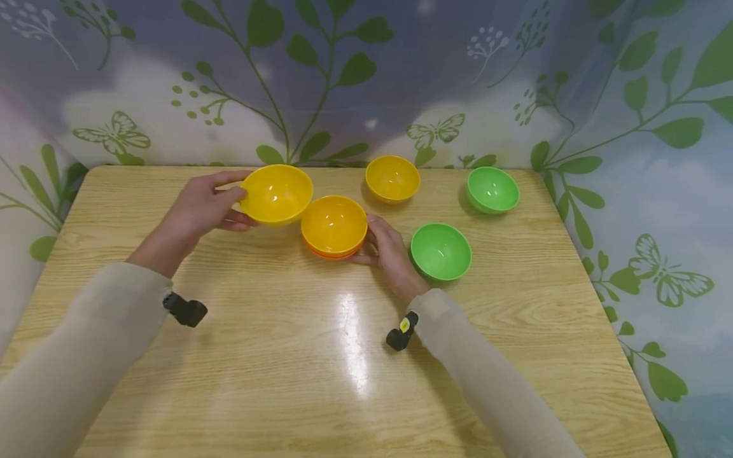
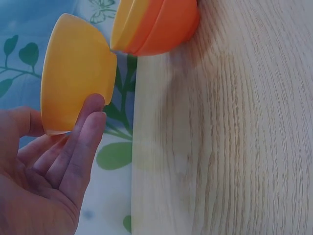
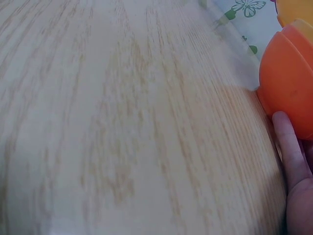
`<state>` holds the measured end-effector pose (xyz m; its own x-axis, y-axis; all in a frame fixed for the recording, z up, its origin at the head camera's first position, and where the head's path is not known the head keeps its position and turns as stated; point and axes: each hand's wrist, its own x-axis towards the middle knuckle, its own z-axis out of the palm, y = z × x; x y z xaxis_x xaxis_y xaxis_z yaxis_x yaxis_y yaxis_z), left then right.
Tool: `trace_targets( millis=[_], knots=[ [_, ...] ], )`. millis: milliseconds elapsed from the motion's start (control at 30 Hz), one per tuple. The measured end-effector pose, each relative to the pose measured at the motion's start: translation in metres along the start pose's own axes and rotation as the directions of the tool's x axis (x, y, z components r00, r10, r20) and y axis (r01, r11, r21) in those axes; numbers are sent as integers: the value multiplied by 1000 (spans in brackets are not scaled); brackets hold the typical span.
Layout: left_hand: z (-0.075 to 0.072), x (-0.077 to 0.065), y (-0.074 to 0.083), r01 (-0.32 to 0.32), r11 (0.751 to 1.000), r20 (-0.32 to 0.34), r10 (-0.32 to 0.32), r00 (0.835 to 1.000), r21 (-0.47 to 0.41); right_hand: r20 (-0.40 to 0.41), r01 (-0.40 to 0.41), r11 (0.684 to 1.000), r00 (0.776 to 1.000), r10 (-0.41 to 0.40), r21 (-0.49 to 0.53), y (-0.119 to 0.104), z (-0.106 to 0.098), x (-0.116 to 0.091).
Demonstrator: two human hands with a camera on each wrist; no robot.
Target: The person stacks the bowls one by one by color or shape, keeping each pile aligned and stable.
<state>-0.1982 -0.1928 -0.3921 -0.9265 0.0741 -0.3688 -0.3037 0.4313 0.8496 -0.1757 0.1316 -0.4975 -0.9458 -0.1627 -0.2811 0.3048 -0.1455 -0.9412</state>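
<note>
Head view shows the left hand pinching a glossy yellow round bowl between thumb and fingers, raised above the light wood-grain table. Just beside it, the right hand grips the side of a stack of glossy yellow and orange round bowls. Rightward stand another yellow bowl, a glossy green bowl and a second green bowl.

A light wood-grained desk is streaked by a bright reflection. It is bordered at the back and on both sides by a printed backdrop, coloured in blue-purple and white. Green leafy stems, pale sprigs and green-outlined butterflies are scattered across it, two butterflies being placed along the back.
</note>
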Motion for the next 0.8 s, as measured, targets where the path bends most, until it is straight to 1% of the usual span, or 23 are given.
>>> trace_targets(
  millis=[200,567,800],
  knots=[
    [5,-1,4,-17,1000,17,17,1000,0,5,-3,1000,1000,3,-8,0,0,-1],
    [16,0,14,-45,999,36,45,998,19,0,6,1000,1000,-6,17,1,0,1],
    [24,2,18,-53,999,65,52,997,1,-2,4,1000,1000,-4,20,1,0,1]
  ],
)
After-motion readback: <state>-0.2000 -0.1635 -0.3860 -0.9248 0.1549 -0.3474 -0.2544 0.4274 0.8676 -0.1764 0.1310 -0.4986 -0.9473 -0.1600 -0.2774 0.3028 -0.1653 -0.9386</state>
